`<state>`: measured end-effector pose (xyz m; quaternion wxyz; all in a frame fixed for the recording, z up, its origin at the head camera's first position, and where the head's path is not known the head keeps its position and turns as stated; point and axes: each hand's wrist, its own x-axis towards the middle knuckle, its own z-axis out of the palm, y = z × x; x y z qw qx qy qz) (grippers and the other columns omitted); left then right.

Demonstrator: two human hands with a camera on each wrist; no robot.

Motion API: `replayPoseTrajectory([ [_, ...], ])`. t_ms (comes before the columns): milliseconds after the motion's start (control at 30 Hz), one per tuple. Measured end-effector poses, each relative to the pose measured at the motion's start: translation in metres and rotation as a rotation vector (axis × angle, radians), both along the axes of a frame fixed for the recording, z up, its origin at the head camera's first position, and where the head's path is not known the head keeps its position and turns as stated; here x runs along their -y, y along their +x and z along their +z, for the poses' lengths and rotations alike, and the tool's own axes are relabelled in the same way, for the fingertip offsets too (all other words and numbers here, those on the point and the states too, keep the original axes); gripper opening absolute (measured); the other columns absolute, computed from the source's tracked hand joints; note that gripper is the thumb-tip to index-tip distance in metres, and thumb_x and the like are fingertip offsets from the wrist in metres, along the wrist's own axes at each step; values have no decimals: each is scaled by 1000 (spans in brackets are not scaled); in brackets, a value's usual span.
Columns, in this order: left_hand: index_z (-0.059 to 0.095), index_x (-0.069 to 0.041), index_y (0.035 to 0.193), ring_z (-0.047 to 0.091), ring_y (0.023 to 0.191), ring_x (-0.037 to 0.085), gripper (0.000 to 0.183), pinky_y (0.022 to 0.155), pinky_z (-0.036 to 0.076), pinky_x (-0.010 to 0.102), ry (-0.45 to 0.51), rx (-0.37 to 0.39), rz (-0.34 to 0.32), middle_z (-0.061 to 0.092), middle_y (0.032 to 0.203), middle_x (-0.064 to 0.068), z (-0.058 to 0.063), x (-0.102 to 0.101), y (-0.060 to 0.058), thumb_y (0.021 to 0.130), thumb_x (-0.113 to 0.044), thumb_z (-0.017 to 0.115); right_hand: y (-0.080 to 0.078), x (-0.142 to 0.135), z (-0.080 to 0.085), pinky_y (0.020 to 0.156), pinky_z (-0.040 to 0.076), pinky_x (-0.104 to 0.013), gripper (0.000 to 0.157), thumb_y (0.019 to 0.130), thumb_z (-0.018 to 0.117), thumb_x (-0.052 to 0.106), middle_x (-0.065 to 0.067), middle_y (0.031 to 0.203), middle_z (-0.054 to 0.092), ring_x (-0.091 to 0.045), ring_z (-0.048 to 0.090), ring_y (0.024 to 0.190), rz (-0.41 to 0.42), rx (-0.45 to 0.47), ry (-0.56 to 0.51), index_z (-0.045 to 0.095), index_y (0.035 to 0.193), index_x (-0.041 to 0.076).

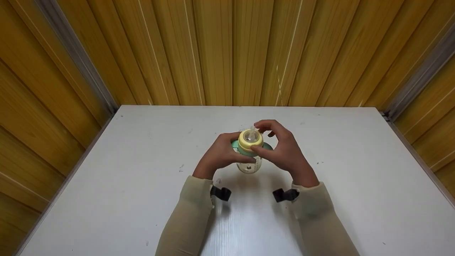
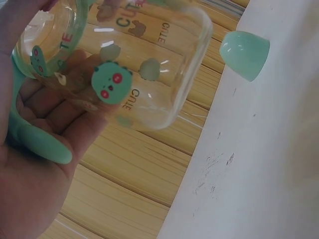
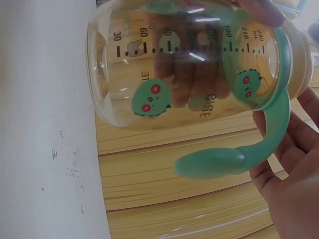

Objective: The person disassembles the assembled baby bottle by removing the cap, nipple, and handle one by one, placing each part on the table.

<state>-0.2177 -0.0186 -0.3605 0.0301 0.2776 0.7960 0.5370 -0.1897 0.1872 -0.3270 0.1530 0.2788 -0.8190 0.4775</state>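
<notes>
A clear baby bottle (image 1: 249, 169) stands about upright between my hands over the white table. Its yellow collar (image 1: 243, 145) surrounds a clear nipple (image 1: 252, 135). My left hand (image 1: 224, 151) grips the bottle's upper body from the left, thumb across the near side. On the right, my right hand (image 1: 284, 149) holds the collar, thumb on its near edge and fingers curved beyond it. A green handle (image 3: 214, 162) hangs beside the printed body in the right wrist view. The left wrist view has a green dome-shaped cap (image 2: 244, 55) on the table. Whether the bottle's base touches the table, I cannot tell.
The white table (image 1: 142, 177) carries small dark scuffs. Its far edge meets a yellow wood-patterned wall (image 1: 213, 53), with more panels at both sides. Black wrist straps (image 1: 221, 193) sit at both cuffs.
</notes>
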Motion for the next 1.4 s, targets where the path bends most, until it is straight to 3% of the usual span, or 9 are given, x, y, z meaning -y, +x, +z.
replayPoseTrajectory([
  [567,68,-29,117,64,95,13,59,83,54,34,-10,9,38,70,107,-13,2,-2,1,63,-38,90,2,7,2,87,39,-37,51,70,86,38,4,107,59,-11,54,103,-69,-24,22,59,107,15],
  [1033,66,-29,119,62,96,14,62,83,54,32,-12,38,44,68,109,-13,5,-2,2,62,-39,90,2,6,1,86,40,-37,49,71,86,36,5,105,60,-10,54,101,-57,-27,16,60,105,15],
  [1400,67,-31,117,63,94,13,59,82,54,32,-16,14,35,69,107,-14,3,-1,2,63,-40,89,1,5,1,87,41,-38,48,73,85,33,6,106,61,-10,54,102,-38,-13,26,60,109,15],
])
